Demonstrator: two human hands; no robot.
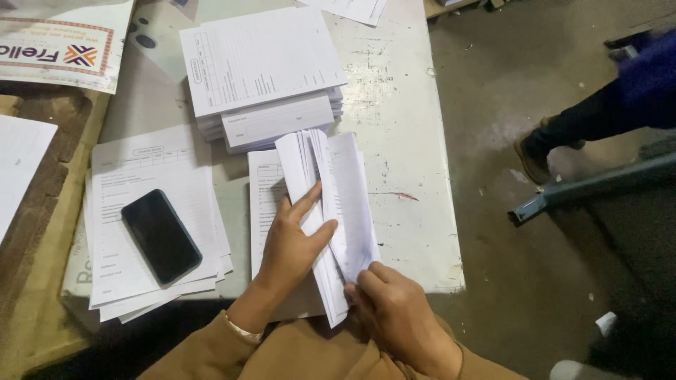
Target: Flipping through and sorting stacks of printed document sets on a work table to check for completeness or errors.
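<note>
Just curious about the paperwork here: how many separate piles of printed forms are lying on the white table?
3, plus the folded bundle in both hands: a thick stack at the far edge, a pile under the black phone, and sheets beneath the left hand. Others may be cut off.

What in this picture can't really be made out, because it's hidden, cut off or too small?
Head view only:
- Sheet under the phone: the phone covers part of its form.
- Fanned bundle of sheets: the left hand and right hand hide its lower part.
- Printed forms on the tall stack: print too small to tell.
- Another person's leg: the right edge cuts off the rest.
- Poster: cut off by the top-left corner.
</note>
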